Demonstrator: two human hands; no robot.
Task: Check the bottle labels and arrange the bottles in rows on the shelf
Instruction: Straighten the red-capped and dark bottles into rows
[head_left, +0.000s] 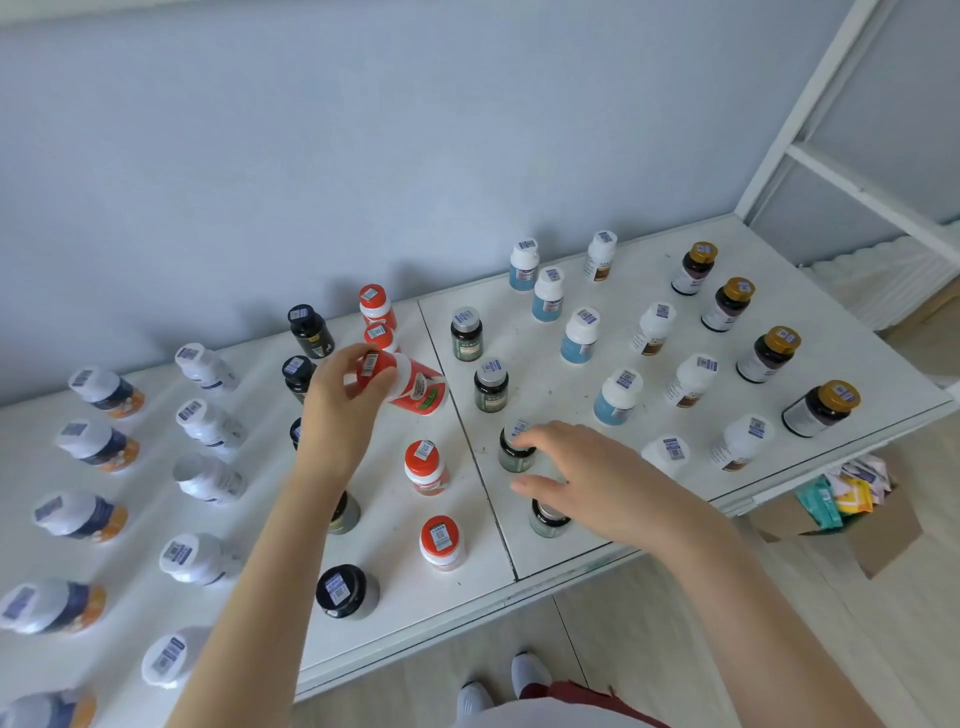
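The right hand (576, 480) spreads over a green bottle (513, 457); left hand (335, 402) grips a tilted red bottle (418, 387).

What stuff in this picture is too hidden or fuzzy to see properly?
Head view:
- Writing on the red bottle in the left hand: too small and blurred.
- Black bottle: mostly behind the left wrist.
- Green bottle: partly covered by the right hand.
- Corner bottle, bottom left: cut off by the edge.
- Box: partly hidden under the shelf.

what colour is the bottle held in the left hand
The bottle is orange-red; the head view shows it.
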